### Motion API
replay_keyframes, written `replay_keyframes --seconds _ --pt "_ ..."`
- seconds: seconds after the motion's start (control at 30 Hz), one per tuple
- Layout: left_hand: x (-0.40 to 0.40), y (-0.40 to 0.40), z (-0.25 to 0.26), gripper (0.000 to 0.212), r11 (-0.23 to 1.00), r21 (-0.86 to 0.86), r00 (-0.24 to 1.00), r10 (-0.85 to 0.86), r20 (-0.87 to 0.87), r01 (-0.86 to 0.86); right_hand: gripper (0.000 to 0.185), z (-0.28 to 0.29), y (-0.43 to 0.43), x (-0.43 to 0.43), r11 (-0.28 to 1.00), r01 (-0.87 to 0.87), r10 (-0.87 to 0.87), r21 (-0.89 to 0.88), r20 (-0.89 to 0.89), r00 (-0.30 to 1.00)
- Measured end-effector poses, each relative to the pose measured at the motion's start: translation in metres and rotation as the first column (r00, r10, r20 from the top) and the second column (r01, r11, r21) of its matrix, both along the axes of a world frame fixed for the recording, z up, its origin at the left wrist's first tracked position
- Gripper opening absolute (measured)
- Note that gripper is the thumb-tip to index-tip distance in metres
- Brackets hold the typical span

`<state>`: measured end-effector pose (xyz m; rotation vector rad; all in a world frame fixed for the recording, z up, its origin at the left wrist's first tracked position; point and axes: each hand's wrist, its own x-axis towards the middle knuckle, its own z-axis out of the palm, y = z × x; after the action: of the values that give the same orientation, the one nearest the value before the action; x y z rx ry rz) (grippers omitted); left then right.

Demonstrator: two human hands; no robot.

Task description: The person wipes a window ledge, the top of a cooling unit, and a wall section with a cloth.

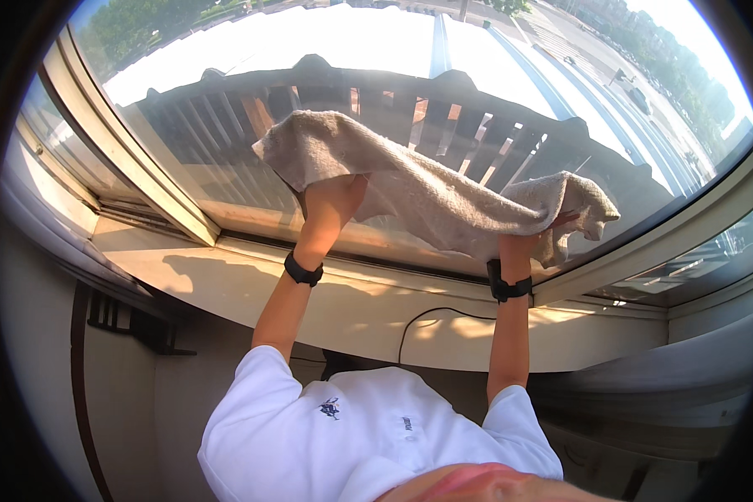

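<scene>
A beige, fuzzy cloth (414, 179) is spread between my two hands before the large window pane (226, 182). My left hand (334, 197) reaches under the cloth's left part, which drapes over the fingers and hides them. Near the cloth's right end, my right hand (527, 237) grips it, with a fold over the palm and part of the fingers showing. The middle of the cloth sags between the hands. Whether the cloth touches the glass I cannot tell. Both wrists wear black bands.
A pale window sill (351, 307) runs below my forearms, with a thin black cable (436, 309) on it. Window frame posts stand at left (125, 150) and right (652, 219). Curtains (659, 383) hang at both sides. Beyond the glass are a slatted railing and a road.
</scene>
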<state>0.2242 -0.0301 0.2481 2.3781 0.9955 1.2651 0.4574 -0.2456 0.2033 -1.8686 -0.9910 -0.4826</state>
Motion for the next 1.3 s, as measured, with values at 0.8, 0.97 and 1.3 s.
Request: replay_keyframes --seconds 0.8,0.97,1.3 --pt "-0.302 0.265 -0.033 0.035 0.996 -0.087 0.850 0.034 0.525 0.014 0.029 0.056 0.312 -0.333 0.905 -0.410 0.418 -0.112 0.403 0.814" --pt "-0.359 0.299 0.019 0.035 0.999 -0.049 0.830 0.017 0.558 0.013 0.032 0.073 0.396 -0.397 0.775 -0.632 0.605 -0.017 0.311 0.733" --pt "-0.369 0.287 0.007 0.034 0.990 -0.067 0.806 -0.064 0.589 0.127 0.051 0.056 0.481 -0.499 0.320 -0.910 0.912 0.264 0.175 0.372"
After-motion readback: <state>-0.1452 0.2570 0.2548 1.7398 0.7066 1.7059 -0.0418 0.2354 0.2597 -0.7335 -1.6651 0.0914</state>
